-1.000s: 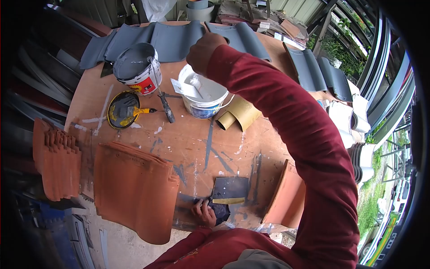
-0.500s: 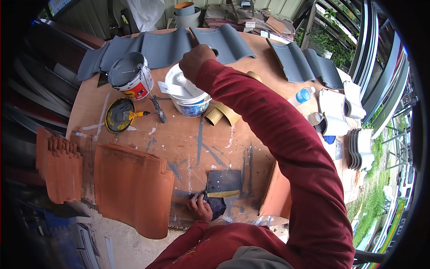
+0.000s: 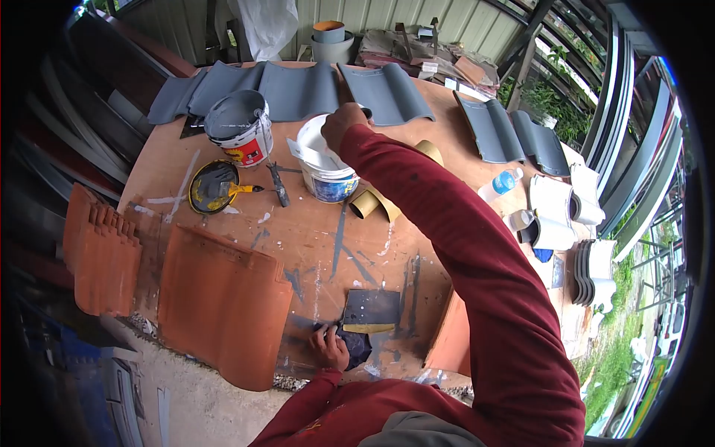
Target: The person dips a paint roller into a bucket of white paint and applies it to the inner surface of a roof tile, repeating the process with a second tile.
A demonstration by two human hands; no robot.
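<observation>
My right hand [image 3: 345, 125] is closed over the rim of a white bucket [image 3: 331, 185] with pale contents. Its fingers are curled round something I cannot make out, with a dark end showing beside the hand. My left hand [image 3: 329, 349] rests at the near edge of the round table [image 3: 246, 212], on a dark cloth [image 3: 359, 349], its fingers bent and partly spread. Just beyond the cloth lies a dark square plate [image 3: 372, 306] with a yellowish strip [image 3: 368, 328] along its near edge.
Grey paint bucket [image 3: 250, 153], paint-smeared lid [image 3: 213, 187] and a dark-handled tool [image 3: 278, 186] are left of the white bucket. Orange tiles [image 3: 223, 313] stand near left. Grey tiles [image 3: 298, 93] line the far edge; a bottle [image 3: 501, 183] and white tiles [image 3: 550, 212] are right.
The view has shifted a little, so the far items appear lower. My right hand remains over the white bucket, and my left hand stays on the cloth.
</observation>
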